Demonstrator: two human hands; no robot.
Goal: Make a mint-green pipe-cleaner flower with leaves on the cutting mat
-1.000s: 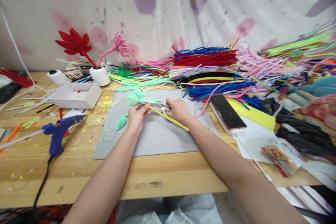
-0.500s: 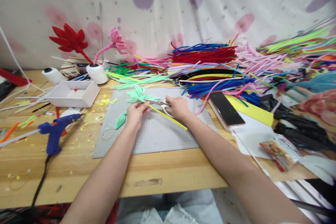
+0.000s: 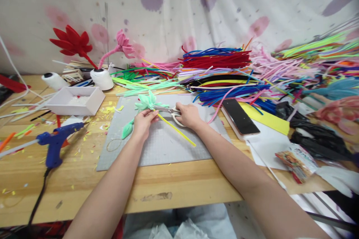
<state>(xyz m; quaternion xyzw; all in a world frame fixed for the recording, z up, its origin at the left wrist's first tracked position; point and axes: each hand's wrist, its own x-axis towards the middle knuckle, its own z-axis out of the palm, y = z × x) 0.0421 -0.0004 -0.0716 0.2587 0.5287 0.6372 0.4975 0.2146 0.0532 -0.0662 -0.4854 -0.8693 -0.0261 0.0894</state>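
My left hand (image 3: 144,122) pinches a mint-green pipe-cleaner flower (image 3: 146,101) near its base, above the grey cutting mat (image 3: 168,153). From its fingers a yellow pipe cleaner (image 3: 179,132) slants down to the right. My right hand (image 3: 188,115) grips a pair of scissors (image 3: 170,110) by the white handles. The blades point left and reach the base of the flower, beside my left fingertips; whether they touch the yellow strand I cannot tell. A separate mint-green petal piece (image 3: 128,129) lies on the mat close to my left wrist.
Left are a blue glue gun (image 3: 57,143) with its cord, a white tray (image 3: 74,101) and yellow scraps. White spools hold a red flower (image 3: 73,43) and a pink flower (image 3: 123,44). Pipe-cleaner bundles (image 3: 218,59) line the back. A phone (image 3: 240,116) and snack packet (image 3: 296,160) lie right.
The free end of the yellow pipe cleaner has swung slightly down and left. Both hands keep nearly the same place and hold; the whole view has shifted a little.
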